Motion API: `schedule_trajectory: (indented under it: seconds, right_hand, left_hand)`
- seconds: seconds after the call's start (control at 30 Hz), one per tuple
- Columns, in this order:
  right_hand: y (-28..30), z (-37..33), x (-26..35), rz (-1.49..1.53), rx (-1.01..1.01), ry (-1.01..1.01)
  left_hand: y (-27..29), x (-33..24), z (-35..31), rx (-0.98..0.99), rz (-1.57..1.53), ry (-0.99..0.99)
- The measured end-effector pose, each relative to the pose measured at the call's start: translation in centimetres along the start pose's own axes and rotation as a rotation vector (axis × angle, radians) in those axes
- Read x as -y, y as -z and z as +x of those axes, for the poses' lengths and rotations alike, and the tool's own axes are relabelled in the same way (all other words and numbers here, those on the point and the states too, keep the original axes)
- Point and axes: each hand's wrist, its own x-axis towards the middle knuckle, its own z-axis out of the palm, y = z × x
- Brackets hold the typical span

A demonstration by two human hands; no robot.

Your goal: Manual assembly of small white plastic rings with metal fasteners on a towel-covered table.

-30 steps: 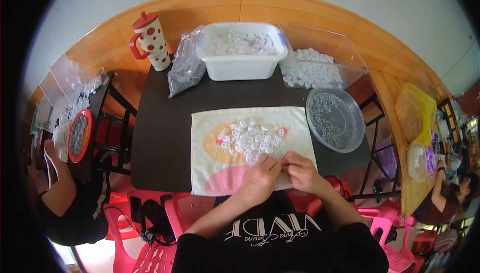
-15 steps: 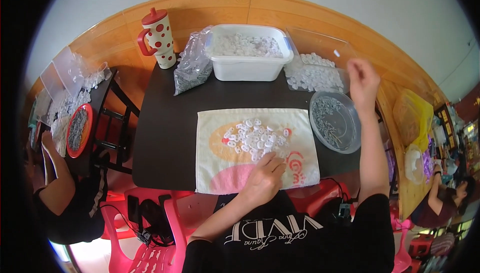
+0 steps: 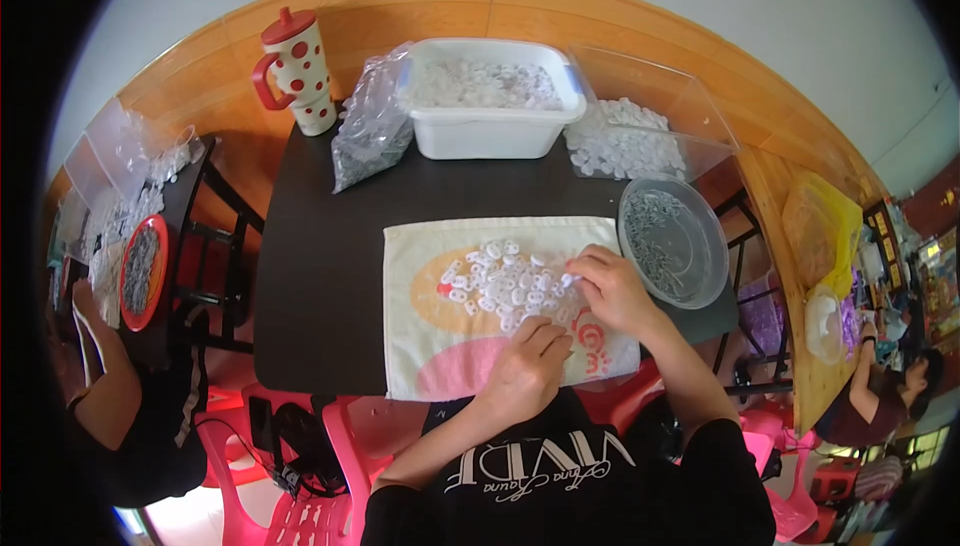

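Note:
A loose pile of small white plastic pieces with holes (image 3: 515, 281) is spread on a printed cream towel (image 3: 415, 331) in front of me. At the pile's near edge my left hand (image 3: 530, 366) is closed, fingers curled in; whatever they hold is hidden. My right hand (image 3: 615, 291) reaches in at the pile's right side, its thumb and forefinger pinching one small white piece. Just right of the towel stands a round clear tub (image 3: 712, 246) with small grey metal-looking bits. Behind the tub, a clear bin (image 3: 705, 151) holds many similar white pieces.
At the back stand a white rectangular tub (image 3: 490, 131) of white pieces, a clear bag (image 3: 372, 126) of grey bits and a red-spotted tumbler (image 3: 300, 76). People sit at neighbouring tables on both sides; a red plate (image 3: 160, 301) of grey bits lies on the left one.
My right hand has come down from beside the clear bin, where a white piece was in the air, to the pile on the towel. The left hand stays near the pile.

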Motion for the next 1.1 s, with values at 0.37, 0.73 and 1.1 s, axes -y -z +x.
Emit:
schedule_trajectory:
  seconds: [0.37,0.73,1.1]
  right_hand:
    - [-1.0,-3.8,4.3,0.506,-0.162,0.067]
    - [8.7,-6.2,-9.3,-0.295,-0.143,-0.303]
    - [7.2,-5.3,-9.6,-0.225,0.002,-0.317]
  left_hand:
    - [1.1,-0.5,1.4,-0.166,-0.325,0.428]
    - [-0.4,-1.9,1.9,0.090,-0.201,0.249]
    - [-0.6,-1.3,1.9,0.108,0.073,0.206]
